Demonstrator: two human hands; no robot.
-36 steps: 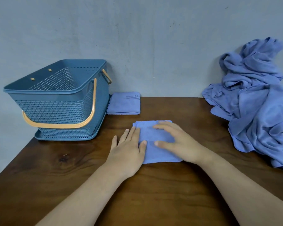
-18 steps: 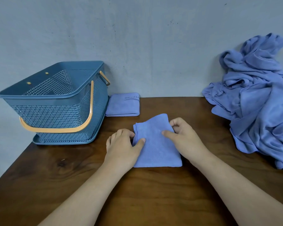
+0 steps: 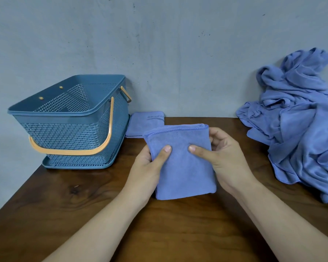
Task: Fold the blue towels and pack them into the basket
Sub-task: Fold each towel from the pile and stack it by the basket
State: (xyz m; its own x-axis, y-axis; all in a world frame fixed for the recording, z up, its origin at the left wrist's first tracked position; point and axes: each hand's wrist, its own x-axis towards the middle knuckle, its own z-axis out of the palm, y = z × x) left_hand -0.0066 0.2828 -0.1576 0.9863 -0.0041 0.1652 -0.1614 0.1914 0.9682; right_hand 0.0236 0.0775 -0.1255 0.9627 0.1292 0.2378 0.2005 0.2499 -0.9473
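A dark brown wooden counter (image 3: 80, 214), with visible grain and a darker knot toward its left edge, stands with its far edge against a plain grey-blue wall (image 3: 159, 44). The wall has some small dark marks. The light is soft and even.

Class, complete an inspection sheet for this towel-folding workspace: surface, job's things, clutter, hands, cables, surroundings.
Surface: dark brown wooden table.
Job's things: blue perforated plastic basket with orange handle, upright, left; folded blue microfibre towel in both hands; second folded blue towel flat beside basket; heap of unfolded blue towels, right.
Clutter: tiny pale speck on wood.
Hands: left hand and right hand grip that towel, thumbs on top.
Cables: nothing seen.
Surroundings: plain grey wall behind.
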